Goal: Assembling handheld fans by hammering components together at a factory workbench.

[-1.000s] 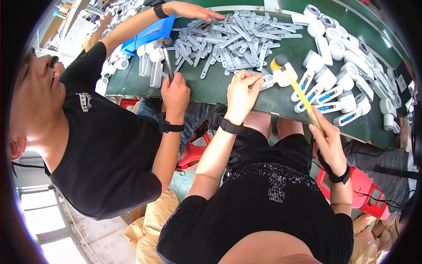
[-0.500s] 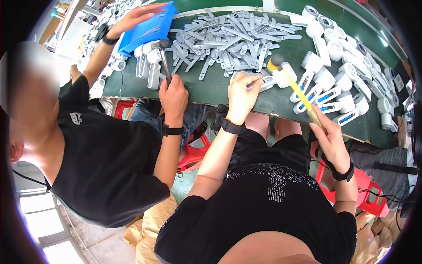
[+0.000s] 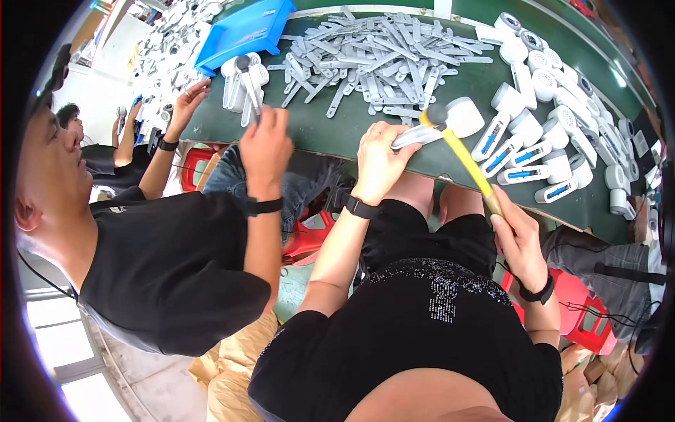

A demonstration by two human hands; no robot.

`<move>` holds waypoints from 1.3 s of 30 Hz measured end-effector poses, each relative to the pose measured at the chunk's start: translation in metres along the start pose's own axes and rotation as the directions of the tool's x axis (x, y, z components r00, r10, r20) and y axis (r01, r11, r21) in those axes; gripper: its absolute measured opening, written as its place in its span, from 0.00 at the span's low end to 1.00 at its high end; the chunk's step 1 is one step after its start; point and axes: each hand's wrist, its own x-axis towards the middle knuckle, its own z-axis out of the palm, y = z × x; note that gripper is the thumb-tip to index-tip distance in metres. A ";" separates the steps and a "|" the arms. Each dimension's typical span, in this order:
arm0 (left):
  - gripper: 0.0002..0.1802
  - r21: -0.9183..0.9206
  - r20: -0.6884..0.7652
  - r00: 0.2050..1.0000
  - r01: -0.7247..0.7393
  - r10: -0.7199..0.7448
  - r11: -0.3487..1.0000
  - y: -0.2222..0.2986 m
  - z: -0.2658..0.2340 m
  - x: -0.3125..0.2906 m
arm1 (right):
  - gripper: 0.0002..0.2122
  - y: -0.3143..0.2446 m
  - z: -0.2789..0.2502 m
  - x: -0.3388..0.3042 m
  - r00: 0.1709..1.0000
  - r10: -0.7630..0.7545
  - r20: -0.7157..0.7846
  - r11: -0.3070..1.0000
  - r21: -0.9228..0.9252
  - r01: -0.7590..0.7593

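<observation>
My left hand (image 3: 382,158) is closed on the handle of a white piece shaped like a handheld shower head (image 3: 465,117), steadying it at the table's near edge. Its round end points away to the right. In my right hand (image 3: 520,235) is a mallet (image 3: 465,160) with a yellow handle and a dark round head. The mallet's head lies over the shower head's handle; whether they touch, I cannot tell. Right of it, several similar shower heads (image 3: 529,153) lie with blue strips in their open handles.
A heap of grey strips (image 3: 380,53) covers the middle of the green table (image 3: 309,126). More white shower heads (image 3: 545,81) lie at right. A blue tray (image 3: 246,32) stands at far left. Beside me, a co-worker's blurred hand (image 3: 267,148) grips a hammer (image 3: 249,88).
My mallet's head has come down and nearer over the shower head's handle. The co-worker's far hand has left the blue tray and dropped to the table's edge.
</observation>
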 end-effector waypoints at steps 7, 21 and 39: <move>0.16 -0.008 0.003 1.000 -0.016 0.016 1.000 -0.003 0.000 -0.002 | 0.19 0.000 0.006 -0.002 0.999 0.049 0.003 0.998 0.030 -0.049; 0.18 -0.055 -0.071 0.995 0.070 -0.074 0.996 -0.014 0.004 -0.010 | 0.19 -0.006 0.017 0.012 0.997 -0.027 0.078 1.000 0.001 0.027; 0.18 -0.043 -0.077 0.996 0.043 -0.046 0.998 -0.025 0.008 -0.012 | 0.19 -0.016 0.026 0.010 0.997 -0.014 0.081 1.000 0.028 0.011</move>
